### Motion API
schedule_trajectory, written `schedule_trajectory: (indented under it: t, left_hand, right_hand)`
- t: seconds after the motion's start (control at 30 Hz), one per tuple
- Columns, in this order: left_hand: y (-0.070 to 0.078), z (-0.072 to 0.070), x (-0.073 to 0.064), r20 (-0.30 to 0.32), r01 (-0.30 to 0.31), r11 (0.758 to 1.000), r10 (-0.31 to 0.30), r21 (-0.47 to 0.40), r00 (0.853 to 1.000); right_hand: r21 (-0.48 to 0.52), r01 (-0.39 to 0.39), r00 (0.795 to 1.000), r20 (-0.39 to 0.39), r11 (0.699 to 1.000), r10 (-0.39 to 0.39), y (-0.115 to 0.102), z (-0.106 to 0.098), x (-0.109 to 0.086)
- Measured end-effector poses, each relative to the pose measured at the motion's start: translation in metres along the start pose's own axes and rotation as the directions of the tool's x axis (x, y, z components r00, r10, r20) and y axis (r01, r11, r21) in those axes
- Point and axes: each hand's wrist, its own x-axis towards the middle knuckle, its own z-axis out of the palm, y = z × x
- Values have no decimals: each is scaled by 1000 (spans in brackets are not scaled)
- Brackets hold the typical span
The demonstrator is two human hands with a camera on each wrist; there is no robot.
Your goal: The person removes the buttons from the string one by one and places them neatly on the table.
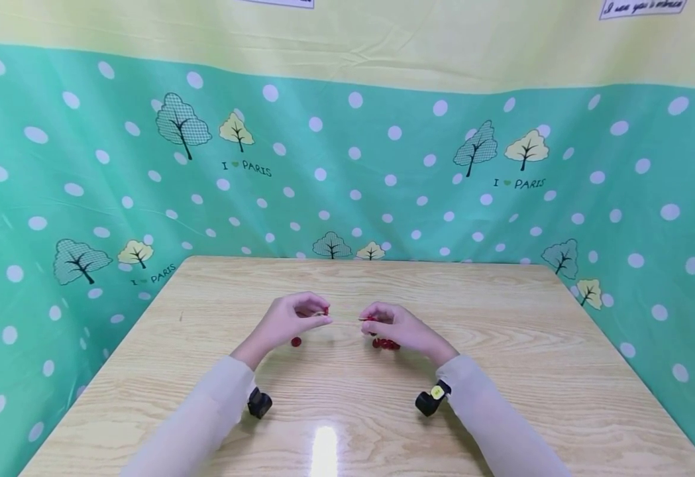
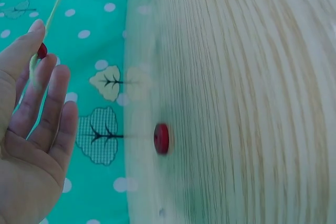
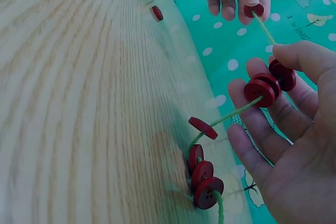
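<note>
My left hand (image 1: 290, 319) pinches a red button (image 3: 253, 10) between thumb and finger, with a pale green string (image 3: 264, 27) through it. Across from it, my right hand (image 1: 397, 328) holds the same string between thumb and fingers. Several red buttons threaded on it, such as this front button (image 3: 259, 93), lie against those fingers. Below the right hand the string runs down to more threaded buttons (image 3: 202, 174) beside the tabletop. In the head view the fingers partly hide the string. The stretch between the hands looks fairly straight in the right wrist view.
One loose red button (image 1: 296, 342) lies on the wooden table (image 1: 502, 411), near the left hand. A green dotted curtain (image 1: 383, 172) hangs behind and beside the table. Dark cameras, such as the right one (image 1: 427, 403), are strapped to both wrists.
</note>
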Motion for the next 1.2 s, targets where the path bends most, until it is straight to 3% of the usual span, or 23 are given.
schedule_trajectory:
  t: [0.8, 1.03, 1.2]
  left_hand:
    - [-19, -38, -20, -21, 11, 999, -10, 40, 1000]
    - [-33, -54, -25, 41, -14, 985, 7, 175, 999]
    - [-42, -59, -27, 103, -30, 975, 7, 220, 995]
  right_hand:
    - [17, 8, 1000, 7, 1000, -8, 1, -4, -3]
    - [19, 9, 1000, 18, 1000, -10, 3, -7, -2]
    - [18, 12, 1000, 20, 1000, -13, 4, -7, -3]
